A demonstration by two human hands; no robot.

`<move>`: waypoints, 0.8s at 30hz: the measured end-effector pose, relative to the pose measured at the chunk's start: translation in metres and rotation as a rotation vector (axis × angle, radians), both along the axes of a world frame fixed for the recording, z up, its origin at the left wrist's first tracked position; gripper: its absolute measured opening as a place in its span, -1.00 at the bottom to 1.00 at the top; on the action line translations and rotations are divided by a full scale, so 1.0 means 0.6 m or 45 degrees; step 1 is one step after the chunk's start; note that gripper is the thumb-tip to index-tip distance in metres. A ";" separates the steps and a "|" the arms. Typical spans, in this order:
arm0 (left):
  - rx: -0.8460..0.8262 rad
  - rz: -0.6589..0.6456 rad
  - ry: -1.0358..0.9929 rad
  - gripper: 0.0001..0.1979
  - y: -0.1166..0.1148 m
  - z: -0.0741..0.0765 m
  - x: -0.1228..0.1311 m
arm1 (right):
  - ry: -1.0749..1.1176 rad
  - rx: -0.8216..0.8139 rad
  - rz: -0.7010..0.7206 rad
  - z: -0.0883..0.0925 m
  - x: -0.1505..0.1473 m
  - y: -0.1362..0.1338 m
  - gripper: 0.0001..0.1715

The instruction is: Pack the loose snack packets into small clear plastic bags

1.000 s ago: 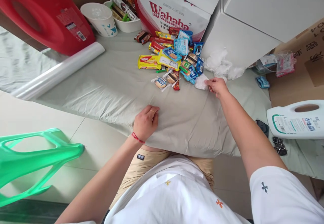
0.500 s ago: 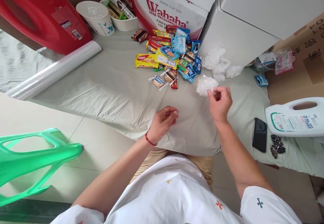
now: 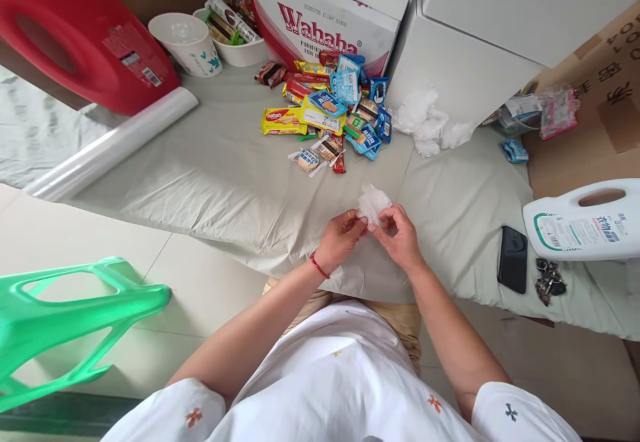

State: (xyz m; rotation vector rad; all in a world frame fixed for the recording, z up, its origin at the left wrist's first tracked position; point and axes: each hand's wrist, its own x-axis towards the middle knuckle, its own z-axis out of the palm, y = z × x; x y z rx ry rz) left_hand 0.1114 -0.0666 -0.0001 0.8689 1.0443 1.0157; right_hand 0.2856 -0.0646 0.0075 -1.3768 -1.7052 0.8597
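Observation:
A crumpled wad of clear, whitish plastic film, perhaps a bunched-up bag, is pinched between both hands above the near part of the cloth. My left hand, with a red cord on the wrist, grips its lower left edge. On its right side, the thumb and fingers of my right hand are closed on the same wad. Beyond the hands lies a heap of wrapped snacks in yellow, red and blue packets. Several similar plastic wads rest to the right of that heap.
At the left are a red jug, a clear plastic roll, a paper cup and a green stool. A Wahaha carton stands behind. Rightward lie a black phone, keys and a white detergent bottle.
My right hand has brought the plastic wad leftward and nearer to me. My left hand has moved right and taken hold of it too. The view has shifted slightly.

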 end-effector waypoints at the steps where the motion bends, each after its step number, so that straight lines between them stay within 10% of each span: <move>1: 0.006 -0.017 0.001 -0.62 -0.001 0.002 0.000 | 0.014 -0.023 -0.023 0.000 0.001 0.003 -0.65; 12: -0.204 0.162 -0.412 -0.76 -0.006 0.008 -0.056 | 0.640 -0.354 -0.353 0.004 0.028 0.061 -0.66; 21: -0.203 0.098 -0.581 -0.75 -0.013 -0.016 -0.091 | 0.869 -0.362 -0.692 0.057 0.086 0.318 -0.66; 24: -0.212 0.079 -0.637 -0.70 -0.012 -0.022 -0.093 | 0.784 -0.396 -0.769 0.066 0.073 0.339 -0.71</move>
